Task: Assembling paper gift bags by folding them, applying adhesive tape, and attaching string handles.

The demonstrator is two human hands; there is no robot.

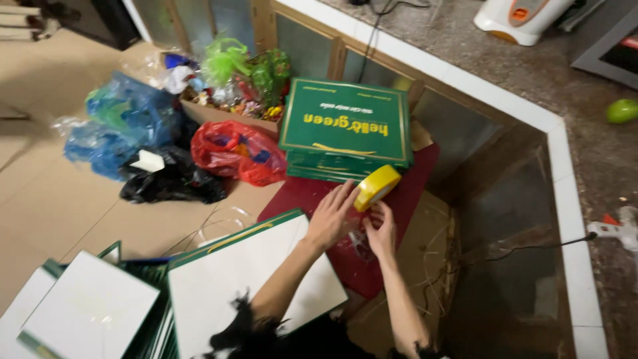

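White flat box panel (pixel 246 279) nearest, bottom left. L hand (pixel 330 216) w/ fingers curled round yellow tape roll (pixel 376 187); R hand (pixel 381 231) just below, pinching tape end. Roll sits over red sheet (pixel 399 199), by closed green box (pixel 345 126).

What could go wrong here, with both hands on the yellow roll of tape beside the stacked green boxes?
The left hand and right hand hold the yellow roll of tape in the air, not braced; it could slip onto the dark red sheet. Loose thin strings lie beside the right forearm and might stick to pulled tape. The stacked green cardboard boxes crowd the hands.
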